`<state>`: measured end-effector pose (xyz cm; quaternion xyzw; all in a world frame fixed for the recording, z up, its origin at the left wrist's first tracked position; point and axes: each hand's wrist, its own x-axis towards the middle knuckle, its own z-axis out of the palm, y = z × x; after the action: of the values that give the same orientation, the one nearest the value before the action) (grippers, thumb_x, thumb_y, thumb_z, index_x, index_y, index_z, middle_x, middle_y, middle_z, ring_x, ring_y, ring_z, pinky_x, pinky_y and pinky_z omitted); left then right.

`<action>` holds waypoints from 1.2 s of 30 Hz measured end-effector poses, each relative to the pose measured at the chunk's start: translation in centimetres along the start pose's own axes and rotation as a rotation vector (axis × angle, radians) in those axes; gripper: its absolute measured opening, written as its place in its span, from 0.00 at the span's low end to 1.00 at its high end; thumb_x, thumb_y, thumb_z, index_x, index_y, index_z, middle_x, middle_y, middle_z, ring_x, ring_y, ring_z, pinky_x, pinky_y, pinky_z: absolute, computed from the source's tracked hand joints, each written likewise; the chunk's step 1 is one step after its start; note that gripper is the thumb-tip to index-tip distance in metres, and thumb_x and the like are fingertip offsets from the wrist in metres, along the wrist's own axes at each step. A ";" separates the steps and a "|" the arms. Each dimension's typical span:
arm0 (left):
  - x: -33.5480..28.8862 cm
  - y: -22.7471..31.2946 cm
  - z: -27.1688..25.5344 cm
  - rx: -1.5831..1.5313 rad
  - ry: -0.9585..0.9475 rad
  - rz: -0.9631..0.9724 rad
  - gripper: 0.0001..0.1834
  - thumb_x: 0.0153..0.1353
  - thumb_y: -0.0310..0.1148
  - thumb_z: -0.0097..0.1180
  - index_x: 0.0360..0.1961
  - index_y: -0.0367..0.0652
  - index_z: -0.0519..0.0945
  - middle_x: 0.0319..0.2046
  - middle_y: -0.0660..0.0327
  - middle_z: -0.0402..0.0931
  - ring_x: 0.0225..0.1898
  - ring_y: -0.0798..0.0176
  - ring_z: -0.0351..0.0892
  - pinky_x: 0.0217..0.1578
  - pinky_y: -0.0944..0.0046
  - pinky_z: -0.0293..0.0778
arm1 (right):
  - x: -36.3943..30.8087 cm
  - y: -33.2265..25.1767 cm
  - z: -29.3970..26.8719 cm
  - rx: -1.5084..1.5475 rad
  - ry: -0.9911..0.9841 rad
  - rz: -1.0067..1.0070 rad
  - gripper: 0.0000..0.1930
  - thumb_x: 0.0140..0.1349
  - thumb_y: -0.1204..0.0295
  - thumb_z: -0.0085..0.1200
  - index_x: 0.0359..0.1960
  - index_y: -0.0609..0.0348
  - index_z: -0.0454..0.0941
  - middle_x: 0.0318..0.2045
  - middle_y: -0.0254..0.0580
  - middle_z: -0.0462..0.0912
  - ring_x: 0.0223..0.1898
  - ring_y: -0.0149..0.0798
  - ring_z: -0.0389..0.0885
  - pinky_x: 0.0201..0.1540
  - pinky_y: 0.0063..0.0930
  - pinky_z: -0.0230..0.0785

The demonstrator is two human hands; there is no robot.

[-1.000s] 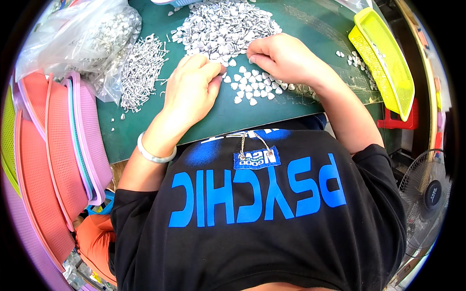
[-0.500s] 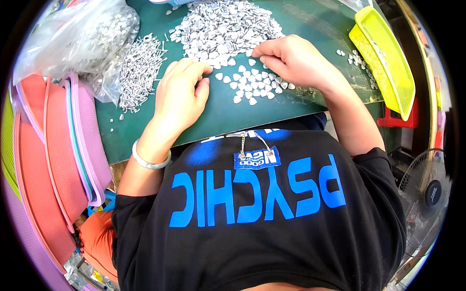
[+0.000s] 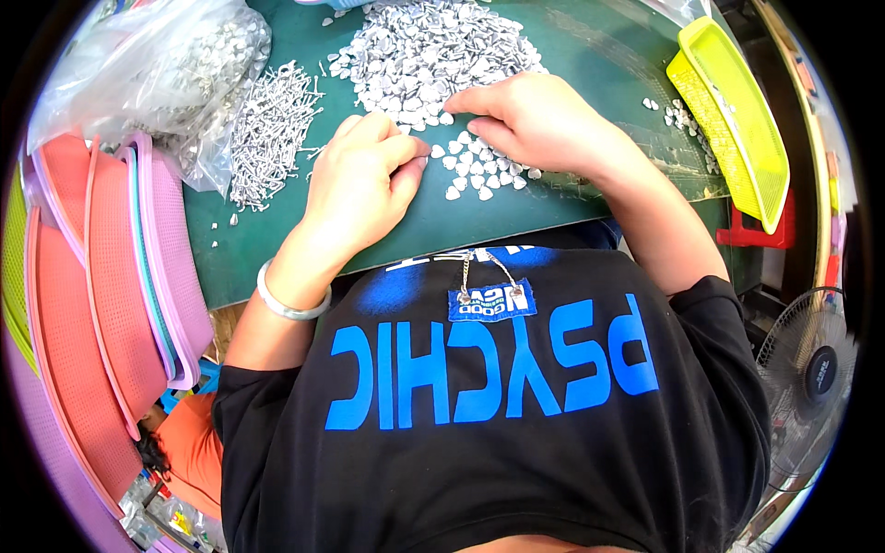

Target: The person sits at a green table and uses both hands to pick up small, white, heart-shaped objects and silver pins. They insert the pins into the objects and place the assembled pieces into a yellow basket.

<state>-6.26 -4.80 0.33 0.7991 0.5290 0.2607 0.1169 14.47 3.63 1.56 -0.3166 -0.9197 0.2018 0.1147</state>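
Observation:
A large pile of small silver heart-shaped pieces [image 3: 442, 51] lies on the green tabletop [image 3: 267, 249]. Nearer to me is a smaller spread of loose silver hearts [image 3: 484, 169]. My right hand [image 3: 548, 120] reaches in from the right, index finger stretched out at the near edge of the pile and thumb apart below it. My left hand [image 3: 364, 180] rests left of the small spread, its fingers curled in and thumb close to the index finger. Whatever may be between those fingertips is hidden. One heart lies just beside the left index fingertip.
Left of my left hand is a heap of thin silver pin-like pieces [image 3: 272, 134], with a clear plastic bag [image 3: 166, 78] behind it. Stacked pink and purple baskets [image 3: 101, 276] stand at the left. A yellow-green basket [image 3: 737, 129] sits at the right edge beside scattered hearts.
My right hand has shifted left along the pile's near edge. The left hand has moved slightly right, closer to the small spread, which now lies more tightly between both hands.

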 end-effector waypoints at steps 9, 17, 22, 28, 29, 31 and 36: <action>1.3 -0.2 0.5 0.113 0.056 0.054 0.09 0.49 0.26 0.59 0.34 0.46 0.83 0.26 0.61 0.71 0.33 0.56 0.72 0.34 0.59 0.70 | 0.6 -0.3 0.4 -0.087 -0.048 -0.006 0.07 0.56 0.67 0.51 0.33 0.49 0.81 0.28 0.43 0.82 0.34 0.50 0.81 0.37 0.42 0.73; 2.6 -0.4 0.8 0.134 0.074 0.120 0.07 0.48 0.27 0.62 0.31 0.45 0.81 0.26 0.61 0.70 0.33 0.54 0.71 0.34 0.58 0.70 | 0.8 0.0 1.0 0.037 -0.020 -0.069 0.06 0.56 0.66 0.51 0.29 0.52 0.79 0.27 0.45 0.81 0.33 0.51 0.80 0.37 0.43 0.72; 3.2 -1.1 1.0 0.097 0.042 0.138 0.07 0.48 0.28 0.62 0.30 0.44 0.80 0.26 0.60 0.70 0.33 0.54 0.72 0.34 0.58 0.70 | 0.9 0.3 0.6 0.065 -0.079 0.022 0.07 0.56 0.67 0.51 0.29 0.52 0.79 0.26 0.46 0.81 0.33 0.51 0.80 0.36 0.44 0.72; 3.3 -0.8 1.6 0.192 0.092 0.219 0.05 0.48 0.29 0.62 0.27 0.42 0.79 0.26 0.60 0.71 0.32 0.54 0.72 0.33 0.57 0.70 | 0.9 0.1 0.6 0.009 0.029 0.074 0.11 0.55 0.67 0.51 0.39 0.48 0.81 0.29 0.46 0.82 0.34 0.50 0.81 0.39 0.42 0.73; 3.3 -0.8 1.5 0.191 0.110 0.211 0.05 0.48 0.29 0.62 0.26 0.42 0.79 0.26 0.60 0.71 0.32 0.54 0.72 0.33 0.57 0.70 | 0.9 0.3 0.7 0.011 0.032 0.049 0.11 0.55 0.67 0.51 0.40 0.47 0.81 0.29 0.45 0.83 0.35 0.50 0.81 0.39 0.42 0.73; 3.1 -0.6 1.5 0.192 0.143 0.190 0.06 0.48 0.29 0.62 0.26 0.41 0.79 0.25 0.61 0.71 0.32 0.54 0.72 0.33 0.57 0.70 | 0.8 0.5 1.1 0.020 0.036 -0.004 0.13 0.55 0.68 0.51 0.43 0.45 0.81 0.31 0.45 0.83 0.36 0.50 0.81 0.40 0.41 0.74; 3.2 -0.7 1.7 0.225 0.147 0.217 0.06 0.46 0.29 0.63 0.25 0.42 0.78 0.25 0.61 0.71 0.32 0.54 0.72 0.33 0.58 0.70 | 0.5 0.8 0.5 0.006 -0.038 0.001 0.12 0.55 0.68 0.51 0.41 0.47 0.82 0.32 0.45 0.83 0.37 0.49 0.81 0.41 0.41 0.73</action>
<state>-4.91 -1.48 -0.53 0.8381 0.4728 0.2689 -0.0410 14.34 4.37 0.85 -0.3129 -0.9209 0.2105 0.0982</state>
